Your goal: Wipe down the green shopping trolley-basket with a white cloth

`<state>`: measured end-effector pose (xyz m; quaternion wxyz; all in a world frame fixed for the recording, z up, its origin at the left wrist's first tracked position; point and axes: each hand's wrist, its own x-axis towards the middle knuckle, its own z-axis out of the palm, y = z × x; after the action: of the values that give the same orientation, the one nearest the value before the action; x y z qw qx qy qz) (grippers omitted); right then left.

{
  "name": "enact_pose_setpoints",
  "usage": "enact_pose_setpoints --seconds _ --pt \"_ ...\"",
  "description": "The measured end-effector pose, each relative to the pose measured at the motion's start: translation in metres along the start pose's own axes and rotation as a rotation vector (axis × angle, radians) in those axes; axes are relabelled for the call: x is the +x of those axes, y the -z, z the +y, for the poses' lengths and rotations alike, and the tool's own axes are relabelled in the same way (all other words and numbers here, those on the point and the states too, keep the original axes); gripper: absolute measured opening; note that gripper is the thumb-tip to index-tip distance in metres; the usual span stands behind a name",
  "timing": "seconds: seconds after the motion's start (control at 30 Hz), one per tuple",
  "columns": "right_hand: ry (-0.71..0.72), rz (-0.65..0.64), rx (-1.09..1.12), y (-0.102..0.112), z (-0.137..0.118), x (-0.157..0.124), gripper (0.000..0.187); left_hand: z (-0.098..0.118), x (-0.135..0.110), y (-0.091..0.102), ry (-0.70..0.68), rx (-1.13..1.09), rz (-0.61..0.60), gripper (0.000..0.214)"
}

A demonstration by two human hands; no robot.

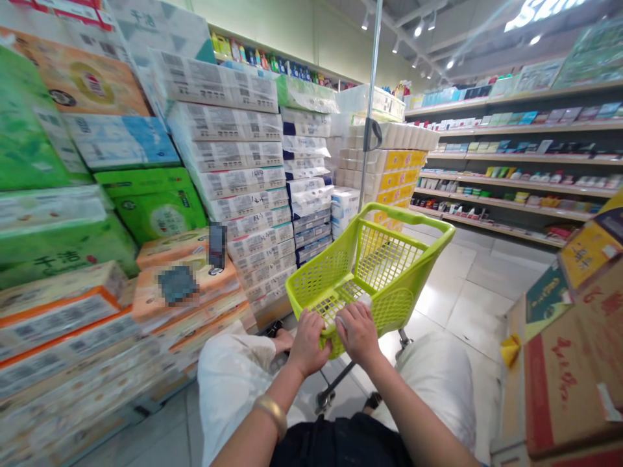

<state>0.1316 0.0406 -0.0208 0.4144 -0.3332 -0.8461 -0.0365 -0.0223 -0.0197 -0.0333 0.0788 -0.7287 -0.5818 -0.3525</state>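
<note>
A green shopping cart (413, 279) is stood on the tiled floor (474, 285), its near end set between the person's knees. Its near rim is gripped by the left hand (309, 340), with the fingers curled closed over the edge. The right hand (359, 331) is placed just beside, fingers bent at the same rim; a pale bit is seen at its fingers, but what is held there cannot be told. The cart is flanked by stacked packs (233, 123) and cardboard boxes (559, 383).
</note>
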Motion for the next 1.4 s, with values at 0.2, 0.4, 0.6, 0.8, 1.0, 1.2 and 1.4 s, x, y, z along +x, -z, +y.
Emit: enact_pose_setpoints --seconds 0.2,0.4,0.6,0.8,1.0,1.2,1.4 --pt "-0.181 0.109 -0.103 0.011 0.046 0.017 0.027 0.006 0.0 -0.001 0.028 -0.011 0.002 0.019" --pt "-0.156 0.086 -0.03 -0.01 -0.014 -0.001 0.02 0.006 0.002 -0.002 0.016 -0.004 -0.004 0.015" --pt "-0.037 -0.001 0.005 0.004 0.006 -0.001 0.021 0.004 -0.001 0.001 0.016 -0.01 -0.041 0.017" --pt "-0.227 0.107 -0.1 0.008 0.033 0.013 0.025 0.005 0.0 -0.002 0.022 -0.024 -0.005 0.018" --pt "-0.08 0.051 0.006 -0.011 -0.027 -0.004 0.016 0.003 0.001 -0.002 -0.01 -0.031 0.009 0.011" --pt "-0.015 0.015 -0.022 0.008 0.014 0.003 0.022 0.003 -0.002 0.004 0.0 -0.03 -0.017 0.018" --pt "-0.206 0.095 -0.101 0.008 0.034 0.015 0.028 0.005 0.0 0.002 0.035 -0.028 -0.004 0.018"
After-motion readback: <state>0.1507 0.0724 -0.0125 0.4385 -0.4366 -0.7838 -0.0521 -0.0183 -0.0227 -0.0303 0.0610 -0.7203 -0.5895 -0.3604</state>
